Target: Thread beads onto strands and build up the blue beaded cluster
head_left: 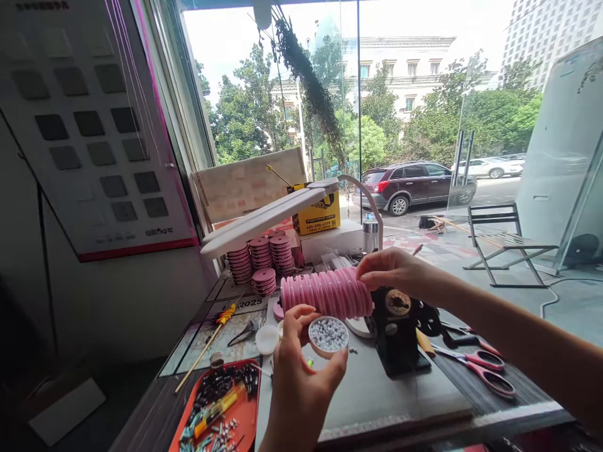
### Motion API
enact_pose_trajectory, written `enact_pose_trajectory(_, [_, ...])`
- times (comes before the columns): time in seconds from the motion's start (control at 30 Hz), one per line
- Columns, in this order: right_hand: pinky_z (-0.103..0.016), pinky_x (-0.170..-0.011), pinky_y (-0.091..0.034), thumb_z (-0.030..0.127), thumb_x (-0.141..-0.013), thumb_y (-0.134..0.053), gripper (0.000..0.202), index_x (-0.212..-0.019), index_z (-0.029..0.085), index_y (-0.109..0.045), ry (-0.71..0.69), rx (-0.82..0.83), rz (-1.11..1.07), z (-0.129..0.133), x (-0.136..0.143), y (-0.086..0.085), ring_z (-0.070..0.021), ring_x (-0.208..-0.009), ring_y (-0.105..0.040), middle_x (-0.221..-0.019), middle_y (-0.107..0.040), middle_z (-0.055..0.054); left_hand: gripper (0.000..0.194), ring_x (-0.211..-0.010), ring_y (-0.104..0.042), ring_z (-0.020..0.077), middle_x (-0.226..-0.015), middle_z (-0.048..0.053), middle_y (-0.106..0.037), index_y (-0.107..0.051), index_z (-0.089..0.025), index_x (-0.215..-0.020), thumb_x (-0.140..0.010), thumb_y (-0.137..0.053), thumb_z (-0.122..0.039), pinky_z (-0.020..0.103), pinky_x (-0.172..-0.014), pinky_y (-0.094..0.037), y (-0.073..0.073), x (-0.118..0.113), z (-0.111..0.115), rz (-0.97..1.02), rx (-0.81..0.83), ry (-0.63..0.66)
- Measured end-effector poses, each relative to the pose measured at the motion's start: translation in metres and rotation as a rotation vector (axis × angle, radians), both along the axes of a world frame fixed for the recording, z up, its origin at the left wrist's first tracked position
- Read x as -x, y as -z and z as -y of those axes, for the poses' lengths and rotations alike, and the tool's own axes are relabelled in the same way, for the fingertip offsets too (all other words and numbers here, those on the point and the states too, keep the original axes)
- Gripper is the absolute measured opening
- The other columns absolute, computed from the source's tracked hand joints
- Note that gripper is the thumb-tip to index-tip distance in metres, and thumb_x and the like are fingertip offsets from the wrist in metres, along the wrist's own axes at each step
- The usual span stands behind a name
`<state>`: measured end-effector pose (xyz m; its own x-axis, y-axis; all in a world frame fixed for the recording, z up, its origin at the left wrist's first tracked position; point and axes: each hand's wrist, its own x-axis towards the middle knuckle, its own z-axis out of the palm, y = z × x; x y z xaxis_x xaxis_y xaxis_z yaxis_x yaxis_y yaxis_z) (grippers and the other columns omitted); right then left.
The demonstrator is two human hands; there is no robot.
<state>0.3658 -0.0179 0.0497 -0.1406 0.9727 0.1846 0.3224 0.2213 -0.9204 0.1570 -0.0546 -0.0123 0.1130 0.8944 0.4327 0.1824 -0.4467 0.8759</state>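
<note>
A small round white tub full of grey-white pin heads is gripped between the thumb and fingers of my left hand. Just behind it, a row of pink foam spools sits side by side on a black hand-crank winder. My right hand reaches over from the right, thumb and fingers pinched together at the top right of the row. Whatever lies in that pinch is too small or hidden to make out. Small white dots show along the spools.
Stacks of pink spools stand behind, under a white lamp. A red tray with small parts and a yellow screwdriver lies front left. Scissors lie right of the winder. A yellow box stands at the back.
</note>
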Motion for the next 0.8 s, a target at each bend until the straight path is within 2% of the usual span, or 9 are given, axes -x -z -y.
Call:
enact_pose_trajectory(0.37, [-0.026,-0.061,-0.042,0.026,-0.052,-0.06,0.011,-0.059,0.017,-0.062,0.014,-0.003,0.042,-0.005,0.003,-0.002,-0.0094,-0.054,-0.049,-0.052,-0.055,0.004,0.043,-0.084,-0.063,0.0205,-0.098,0.005,-0.064,-0.047,-0.02,-0.1,-0.062,-0.065,-0.027,0.034,-0.078,-0.046,-0.002,-0.002,0.003,0.01,-0.006,-0.028])
enact_pose_trajectory(0.47, [-0.026,-0.059,-0.042,0.025,-0.053,-0.061,0.011,-0.058,0.016,-0.063,0.015,-0.015,0.054,-0.007,0.003,-0.002,-0.0095,-0.053,-0.048,-0.051,-0.055,0.003,0.042,-0.082,-0.064,0.0201,-0.093,0.003,-0.066,-0.045,-0.021,-0.1,-0.063,-0.064,-0.026,0.033,-0.079,-0.046,0.003,-0.002,0.006,0.015,0.01,-0.02])
enact_pose_trajectory(0.53, [-0.027,-0.059,-0.042,0.027,-0.053,-0.063,0.013,-0.06,0.016,-0.063,0.01,-0.024,0.054,-0.006,0.003,-0.002,-0.0099,-0.054,-0.049,-0.053,-0.056,0.003,0.04,-0.084,-0.064,0.0207,-0.092,0.003,-0.066,-0.046,-0.021,-0.099,-0.063,-0.063,-0.026,0.032,-0.079,-0.046,0.016,-0.002,0.007,0.006,0.03,-0.006])
enact_pose_trajectory(0.63, [-0.028,-0.064,-0.044,0.037,-0.058,-0.066,0.025,-0.07,0.016,-0.064,-0.001,-0.041,0.033,-0.001,0.002,-0.001,-0.0112,-0.06,-0.052,-0.061,-0.059,0.001,0.032,-0.084,-0.064,0.0235,-0.087,0.003,-0.067,-0.05,-0.021,-0.095,-0.065,-0.058,-0.026,0.036,-0.078,-0.047,0.051,-0.003,0.004,-0.069,0.034,0.01])
enact_pose_trajectory(0.73, [-0.028,-0.065,-0.044,0.048,-0.065,-0.063,0.035,-0.082,0.018,-0.063,0.013,-0.075,0.021,0.009,0.0,-0.001,-0.012,-0.065,-0.053,-0.068,-0.06,0.001,0.04,-0.094,-0.061,0.0271,-0.1,0.008,-0.065,-0.053,-0.021,-0.102,-0.062,-0.056,-0.019,0.044,-0.085,-0.046,0.093,-0.006,-0.002,-0.163,-0.096,-0.115])
enact_pose_trajectory(0.8, [-0.028,-0.063,-0.042,0.051,-0.068,-0.06,0.036,-0.084,0.019,-0.064,0.034,-0.12,0.045,0.015,-0.002,-0.001,-0.0127,-0.066,-0.053,-0.07,-0.06,0.0,0.046,-0.094,-0.06,0.0281,-0.1,0.009,-0.064,-0.054,-0.023,-0.102,-0.058,-0.056,-0.01,0.046,-0.085,-0.047,0.116,-0.009,-0.007,-0.279,-0.217,-0.213])
